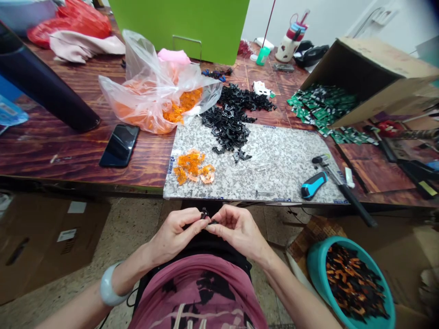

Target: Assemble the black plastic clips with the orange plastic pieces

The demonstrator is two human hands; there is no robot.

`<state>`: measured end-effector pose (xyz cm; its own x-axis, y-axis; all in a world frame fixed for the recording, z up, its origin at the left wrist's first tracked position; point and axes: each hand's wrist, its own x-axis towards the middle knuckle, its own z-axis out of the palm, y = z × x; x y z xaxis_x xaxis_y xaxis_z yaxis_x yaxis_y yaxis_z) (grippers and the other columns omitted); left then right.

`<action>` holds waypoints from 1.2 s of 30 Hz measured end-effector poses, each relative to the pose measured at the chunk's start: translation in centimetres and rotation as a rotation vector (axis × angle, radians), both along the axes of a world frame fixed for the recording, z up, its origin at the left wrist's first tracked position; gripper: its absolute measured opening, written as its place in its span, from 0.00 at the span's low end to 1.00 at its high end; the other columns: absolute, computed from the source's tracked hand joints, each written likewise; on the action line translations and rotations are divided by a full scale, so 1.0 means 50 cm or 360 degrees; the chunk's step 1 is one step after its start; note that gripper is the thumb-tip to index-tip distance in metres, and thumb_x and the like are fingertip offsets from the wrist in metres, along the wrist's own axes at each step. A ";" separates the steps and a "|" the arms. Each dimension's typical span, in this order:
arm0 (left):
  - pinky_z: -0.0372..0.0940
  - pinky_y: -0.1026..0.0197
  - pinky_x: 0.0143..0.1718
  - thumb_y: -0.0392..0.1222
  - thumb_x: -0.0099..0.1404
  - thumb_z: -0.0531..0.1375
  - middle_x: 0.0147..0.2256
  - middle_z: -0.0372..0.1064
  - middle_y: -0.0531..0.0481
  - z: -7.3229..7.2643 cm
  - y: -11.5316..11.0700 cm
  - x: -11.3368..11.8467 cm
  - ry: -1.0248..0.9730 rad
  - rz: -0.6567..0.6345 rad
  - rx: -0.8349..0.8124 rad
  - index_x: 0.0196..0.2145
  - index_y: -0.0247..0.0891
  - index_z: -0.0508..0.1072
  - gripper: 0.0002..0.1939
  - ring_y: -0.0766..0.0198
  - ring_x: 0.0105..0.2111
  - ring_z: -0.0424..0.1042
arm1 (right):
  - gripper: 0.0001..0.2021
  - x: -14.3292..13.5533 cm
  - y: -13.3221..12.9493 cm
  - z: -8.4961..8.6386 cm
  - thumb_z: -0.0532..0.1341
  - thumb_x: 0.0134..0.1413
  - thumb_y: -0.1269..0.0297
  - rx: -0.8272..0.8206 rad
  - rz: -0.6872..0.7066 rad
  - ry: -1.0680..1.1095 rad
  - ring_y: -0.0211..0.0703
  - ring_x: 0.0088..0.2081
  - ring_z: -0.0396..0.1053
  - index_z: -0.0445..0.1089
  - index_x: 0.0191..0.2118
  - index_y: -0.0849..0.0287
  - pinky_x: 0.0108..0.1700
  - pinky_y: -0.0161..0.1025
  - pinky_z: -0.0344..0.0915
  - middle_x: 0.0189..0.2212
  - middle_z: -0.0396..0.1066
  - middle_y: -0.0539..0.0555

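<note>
Just below the table's front edge, my left hand [181,228] pinches a small black plastic part [205,213] between thumb and fingers. Close against it, my right hand [237,227] is closed with its thumb and fingertips on a small dark piece [213,222], mostly hidden. On the speckled board [288,155] in front of me lie a small group of orange clear parts [192,165], a heap of black parts [228,128] and thin metal pins [265,162].
A blue-black cutter [314,185] and a hammer [346,194] lie at the board's right. Behind are a bag of orange parts [147,103] and a box [373,68] spilling green boards [322,105]. A phone [119,145] lies left; a teal bucket [313,269] stands lower right.
</note>
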<state>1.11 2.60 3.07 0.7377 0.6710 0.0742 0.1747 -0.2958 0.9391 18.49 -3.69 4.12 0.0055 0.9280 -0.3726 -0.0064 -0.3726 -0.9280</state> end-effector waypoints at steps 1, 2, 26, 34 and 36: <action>0.53 0.67 0.25 0.36 0.67 0.52 0.22 0.56 0.56 -0.001 0.000 -0.001 0.0009 -0.0026 -0.0003 0.23 0.34 0.68 0.15 0.70 0.24 0.57 | 0.15 0.000 -0.002 -0.003 0.70 0.41 0.58 -0.0017 0.0006 0.0010 0.31 0.21 0.58 0.66 0.26 0.61 0.23 0.30 0.53 0.20 0.65 0.46; 0.53 0.67 0.25 0.36 0.67 0.52 0.22 0.55 0.56 -0.003 0.000 -0.002 0.0018 -0.0049 -0.0008 0.22 0.35 0.67 0.15 0.70 0.23 0.57 | 0.15 0.000 -0.003 -0.006 0.70 0.40 0.58 -0.0029 0.0014 0.0016 0.31 0.21 0.58 0.66 0.26 0.61 0.23 0.30 0.53 0.20 0.65 0.46; 0.55 0.67 0.28 0.46 0.62 0.58 0.23 0.62 0.55 -0.049 0.002 0.005 0.0055 0.0188 -0.0857 0.28 0.33 0.74 0.13 0.69 0.26 0.60 | 0.14 -0.002 0.001 -0.040 0.70 0.40 0.59 0.0050 -0.0018 -0.0067 0.32 0.24 0.61 0.69 0.31 0.61 0.26 0.31 0.58 0.23 0.67 0.47; 0.59 0.66 0.29 0.47 0.62 0.58 0.25 0.67 0.53 -0.040 0.005 0.006 0.0078 0.0113 -0.0881 0.31 0.34 0.76 0.13 0.67 0.27 0.63 | 0.14 0.014 0.001 -0.030 0.59 0.55 0.55 0.0098 0.0093 -0.0224 0.35 0.28 0.66 0.70 0.40 0.60 0.25 0.31 0.60 0.30 0.71 0.52; 0.59 0.66 0.30 0.47 0.62 0.57 0.27 0.69 0.51 -0.037 0.007 0.007 0.0117 0.0055 -0.0885 0.34 0.33 0.76 0.14 0.66 0.27 0.64 | 0.14 0.018 0.006 -0.032 0.56 0.58 0.55 0.0148 0.0090 -0.0251 0.35 0.28 0.66 0.70 0.43 0.59 0.25 0.31 0.60 0.32 0.71 0.52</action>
